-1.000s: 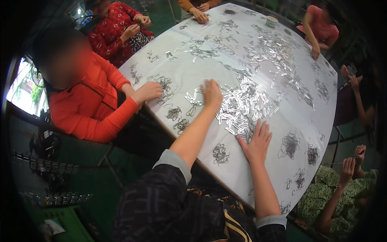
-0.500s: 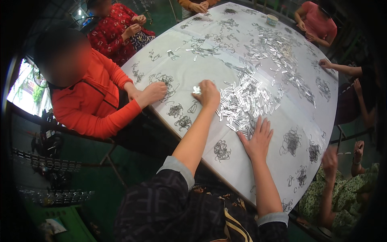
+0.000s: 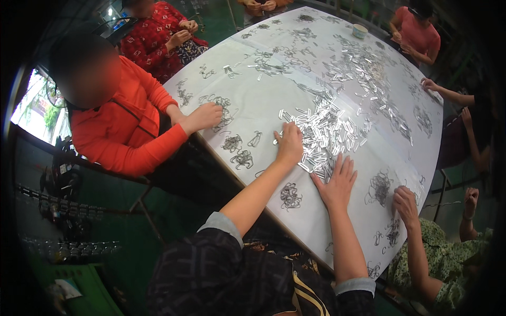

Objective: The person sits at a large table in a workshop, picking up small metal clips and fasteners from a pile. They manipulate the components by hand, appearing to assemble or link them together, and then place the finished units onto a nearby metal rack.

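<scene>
One heap of metal pieces (image 3: 329, 126) lies inboard of the near edge of the surface (image 3: 316, 226), its left-side strays (image 3: 282, 114) now closer in, the left hand (image 3: 290, 145) having shifted against it, fingers bent, grip undeterminable, the right hand (image 3: 336, 187) spread wide.

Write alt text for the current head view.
A person's left hand and spread right hand are at the near edge of a shiny heap of oblong pieces on a white table. Dark clumps lie about; other people line the sides.
</scene>
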`<action>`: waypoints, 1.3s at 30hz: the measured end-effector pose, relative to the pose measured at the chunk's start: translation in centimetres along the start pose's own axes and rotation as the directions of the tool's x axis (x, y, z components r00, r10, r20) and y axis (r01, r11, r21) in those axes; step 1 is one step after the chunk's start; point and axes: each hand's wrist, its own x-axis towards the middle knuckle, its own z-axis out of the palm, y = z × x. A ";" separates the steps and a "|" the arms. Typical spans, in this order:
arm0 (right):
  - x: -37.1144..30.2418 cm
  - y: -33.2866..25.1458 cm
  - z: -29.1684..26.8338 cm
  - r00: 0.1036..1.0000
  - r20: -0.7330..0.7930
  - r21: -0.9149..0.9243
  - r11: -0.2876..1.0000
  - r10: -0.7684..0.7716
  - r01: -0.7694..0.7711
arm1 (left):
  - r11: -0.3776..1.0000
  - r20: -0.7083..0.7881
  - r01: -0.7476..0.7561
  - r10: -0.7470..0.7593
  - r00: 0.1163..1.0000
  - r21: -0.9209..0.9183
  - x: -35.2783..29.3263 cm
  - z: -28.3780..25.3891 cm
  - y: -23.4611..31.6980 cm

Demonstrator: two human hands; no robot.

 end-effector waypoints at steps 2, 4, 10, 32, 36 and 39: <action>0.1 0.1 0.1 1.000 -0.001 -0.006 1.000 0.007 -0.007 | 0.969 0.003 -0.031 0.033 0.999 -0.244 0.5 -0.4 0.2; 0.1 0.1 0.0 1.000 0.005 0.003 1.000 0.016 -0.016 | 0.949 -0.083 -0.077 0.054 0.995 -0.304 1.8 -1.0 0.8; 0.1 -0.3 -0.4 0.999 0.034 0.007 1.000 0.004 -0.004 | 0.984 0.048 0.141 -0.136 0.989 -0.105 4.6 -0.9 -2.6; -0.4 2.6 2.1 0.973 -0.197 0.217 0.962 -0.122 0.165 | 0.900 0.444 0.387 -0.268 0.855 -0.202 -21.2 -25.6 -1.8; -0.4 3.0 1.6 0.954 -0.257 0.266 0.937 -0.156 0.225 | 0.868 0.457 0.220 0.009 0.890 -0.446 -18.3 -20.6 2.5; -0.4 3.4 1.9 0.935 -0.333 0.360 0.901 -0.118 0.242 | 0.837 0.463 0.146 0.138 0.876 -0.527 -16.9 -18.9 5.5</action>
